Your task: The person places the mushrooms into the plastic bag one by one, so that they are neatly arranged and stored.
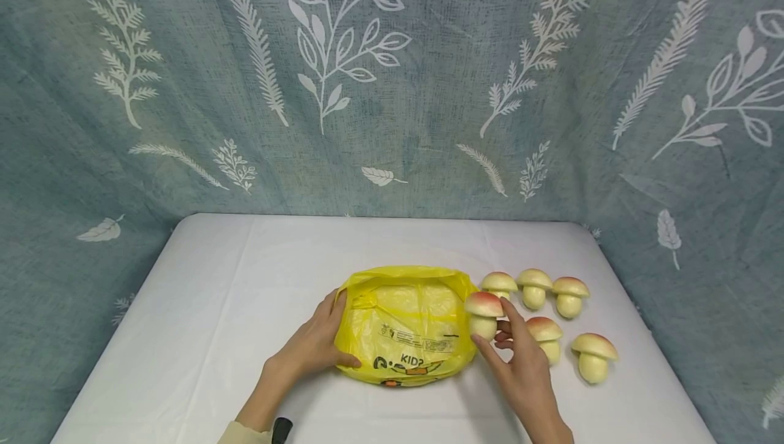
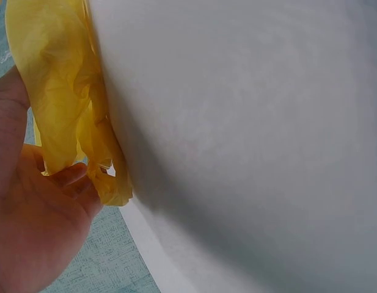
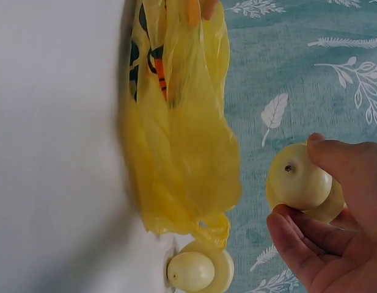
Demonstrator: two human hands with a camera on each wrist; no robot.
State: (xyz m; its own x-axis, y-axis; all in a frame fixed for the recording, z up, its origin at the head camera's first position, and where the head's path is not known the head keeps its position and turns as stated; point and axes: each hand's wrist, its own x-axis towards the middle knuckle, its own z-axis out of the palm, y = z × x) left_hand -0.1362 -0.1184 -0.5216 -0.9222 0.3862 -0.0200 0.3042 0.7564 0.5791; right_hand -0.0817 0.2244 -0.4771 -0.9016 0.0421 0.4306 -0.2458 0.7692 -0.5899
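A yellow plastic bag (image 1: 361, 342) with black print lies on the white table, its mouth spread wide. At its left side my left hand (image 1: 315, 338) holds the edge, thumb in front and fingers behind; the left wrist view shows the thin yellow plastic (image 2: 54, 91) between them. My right hand (image 1: 523, 372) pinches a toy mushroom (image 1: 484, 326) with a reddish cap, upright at the bag's right rim. In the right wrist view the mushroom's pale stem end (image 3: 304, 186) faces the camera, held between thumb and fingers above table height.
Several similar toy mushrooms stand on the right of the table, among them one behind the held mushroom (image 1: 499, 282), one near the right hand (image 1: 545, 329) and one farthest right (image 1: 593, 359). A leaf-patterned green cloth (image 1: 422, 151) hangs behind the white table (image 1: 214, 294).
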